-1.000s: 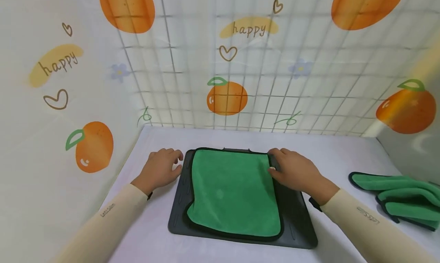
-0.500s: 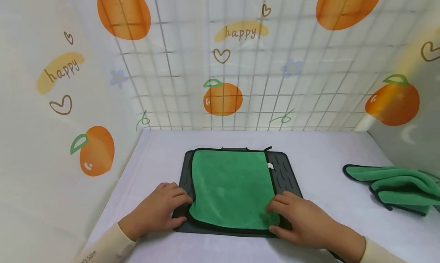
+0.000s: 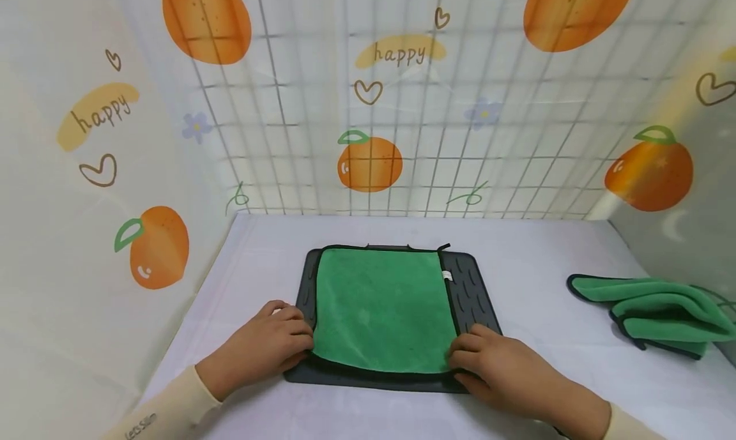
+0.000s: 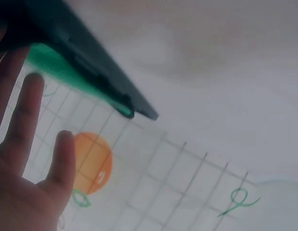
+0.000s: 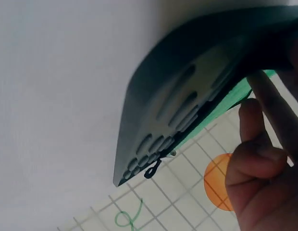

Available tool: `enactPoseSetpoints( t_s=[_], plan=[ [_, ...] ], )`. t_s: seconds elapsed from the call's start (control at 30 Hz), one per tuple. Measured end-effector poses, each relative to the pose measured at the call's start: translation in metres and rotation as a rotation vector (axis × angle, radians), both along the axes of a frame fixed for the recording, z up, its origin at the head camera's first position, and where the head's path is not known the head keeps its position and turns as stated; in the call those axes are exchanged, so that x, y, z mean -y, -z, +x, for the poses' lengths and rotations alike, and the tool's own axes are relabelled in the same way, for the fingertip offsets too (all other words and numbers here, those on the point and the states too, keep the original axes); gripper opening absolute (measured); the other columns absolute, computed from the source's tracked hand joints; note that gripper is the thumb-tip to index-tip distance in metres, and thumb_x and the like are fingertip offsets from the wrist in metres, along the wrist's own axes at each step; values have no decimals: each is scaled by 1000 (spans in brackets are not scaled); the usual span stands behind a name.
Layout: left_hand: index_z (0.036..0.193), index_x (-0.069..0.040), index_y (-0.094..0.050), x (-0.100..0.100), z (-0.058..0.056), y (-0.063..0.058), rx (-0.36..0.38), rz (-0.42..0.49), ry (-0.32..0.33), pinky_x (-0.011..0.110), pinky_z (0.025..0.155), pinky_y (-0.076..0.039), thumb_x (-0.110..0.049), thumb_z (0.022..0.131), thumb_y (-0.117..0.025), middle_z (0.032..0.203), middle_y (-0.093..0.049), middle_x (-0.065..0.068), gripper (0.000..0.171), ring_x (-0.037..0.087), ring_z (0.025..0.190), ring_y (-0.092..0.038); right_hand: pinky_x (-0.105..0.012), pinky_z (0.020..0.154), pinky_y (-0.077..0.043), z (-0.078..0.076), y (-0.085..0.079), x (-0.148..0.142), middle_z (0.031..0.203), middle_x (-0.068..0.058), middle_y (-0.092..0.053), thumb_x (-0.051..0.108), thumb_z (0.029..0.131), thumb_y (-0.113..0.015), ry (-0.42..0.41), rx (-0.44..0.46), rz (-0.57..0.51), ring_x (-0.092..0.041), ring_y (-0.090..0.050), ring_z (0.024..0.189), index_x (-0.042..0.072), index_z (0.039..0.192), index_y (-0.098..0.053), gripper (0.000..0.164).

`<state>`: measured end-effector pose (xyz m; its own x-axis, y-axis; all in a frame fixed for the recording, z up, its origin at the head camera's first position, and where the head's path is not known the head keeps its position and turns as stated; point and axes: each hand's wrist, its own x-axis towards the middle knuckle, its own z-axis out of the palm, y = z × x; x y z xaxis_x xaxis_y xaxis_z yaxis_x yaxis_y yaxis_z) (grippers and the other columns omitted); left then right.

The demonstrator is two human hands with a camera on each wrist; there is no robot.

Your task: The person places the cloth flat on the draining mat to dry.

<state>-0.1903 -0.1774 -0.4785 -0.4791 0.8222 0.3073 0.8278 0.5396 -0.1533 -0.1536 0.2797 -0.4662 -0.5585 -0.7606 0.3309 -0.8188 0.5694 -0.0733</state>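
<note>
Green, black-edged square plush cloth (image 3: 379,309) — light, limp, we judge; left hand (image 3: 263,345) and right hand (image 3: 501,366) pinch it, sensibly, by the near corners of the dark ridged tray (image 3: 476,293).

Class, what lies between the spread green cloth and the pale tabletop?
The dark ridged board lies between the spread green cloth and the pale tabletop; the head view shows it.
</note>
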Motion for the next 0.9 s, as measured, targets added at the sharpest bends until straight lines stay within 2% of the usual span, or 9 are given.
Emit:
enactPoseSetpoints(
  t_s=[0.2,0.33,0.57,0.6,0.67,0.73,0.77,0.83,0.9],
  plan=[
    [87,-32,-74,2,14,-8,-24,-34,-19,46,93,-47,-17,87,-84,95,-71,-18,18,12,98,-60,-23,74,-54,3,-1,-2,109,16,-66,17,80,-90,-2,-81,33,-5,-52,97,27,102,-74,30],
    [80,-30,-72,1,22,-11,-71,-60,2,47,94,-48,-10,83,-82,92,-69,-16,23,13,95,-60,-22,69,-52,6,0,-5,108,13,-67,18,97,-70,-30,-149,29,-8,-52,93,25,103,-74,10],
    [86,-29,-75,-3,37,-11,-102,-145,-38,46,95,-49,-11,87,-81,95,-69,-13,19,15,96,-58,-21,67,-50,15,4,-6,102,15,-69,10,90,-74,-49,-190,90,-8,-50,89,24,100,-74,17],
    [88,-28,-75,-4,40,-11,-103,-147,-44,46,95,-49,-11,87,-81,96,-69,-13,18,15,96,-58,-21,67,-50,17,5,-6,102,15,-69,13,99,-66,-49,-198,95,-8,-51,89,24,100,-74,14],
    [95,-28,-74,-4,45,-9,-99,-136,-53,46,94,-49,-12,87,-78,94,-69,-12,18,16,96,-59,-22,69,-51,20,7,-6,104,15,-70,22,113,-46,-48,-210,94,-8,-52,91,24,102,-75,30],
    [100,-28,-71,-3,49,-8,-94,-118,-52,47,94,-49,-13,84,-76,93,-68,-12,23,18,96,-61,-24,71,-52,23,9,-7,106,14,-70,27,116,-33,-42,-211,78,-9,-53,92,23,103,-75,44],
    [103,-29,-70,-3,51,-7,-88,-107,-49,46,94,-49,-13,82,-75,93,-68,-11,26,19,96,-62,-25,72,-52,25,10,-7,107,14,-69,27,115,-36,-33,-207,72,-9,-54,93,23,104,-76,41],
    [108,-30,-69,-2,55,-6,-70,-95,-41,45,92,-49,-12,80,-73,95,-67,-10,33,20,98,-63,-30,76,-54,29,13,-8,109,15,-69,24,105,-61,-6,-181,67,-9,-55,97,23,109,-77,17],
    [109,-30,-70,-2,58,-5,-46,-90,-33,44,89,-49,-11,80,-71,100,-67,-9,35,20,101,-63,-34,78,-54,35,15,-11,113,16,-69,22,89,-80,39,-146,82,-9,-56,101,24,116,-78,26]
  ],
)
